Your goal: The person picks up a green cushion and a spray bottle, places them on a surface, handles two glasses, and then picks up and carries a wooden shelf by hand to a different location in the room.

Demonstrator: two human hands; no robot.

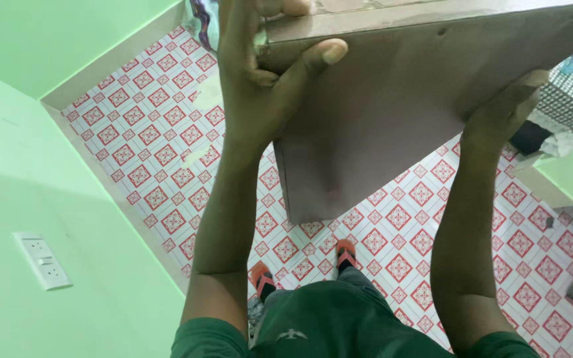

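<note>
Large flat brown metal panel (392,113), held aloft above the red-and-white patterned tile floor (167,132); its long axis runs from the upper right down to a lower corner pointing at the person's feet; left hand (260,79) clamped around the left edge, thumb across the face; right hand (505,106) pressed against the right edge, grip unclear.

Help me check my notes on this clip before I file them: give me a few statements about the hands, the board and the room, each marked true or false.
1. Both hands hold the brown board. True.
2. The left hand grips the board's corner, thumb across its face. True.
3. The right hand hangs free. False: it is pressed against the board's edge.
4. The floor is plain grey. False: it has red and white patterned tiles.
5. The wall socket sits on a green wall. True.
</note>
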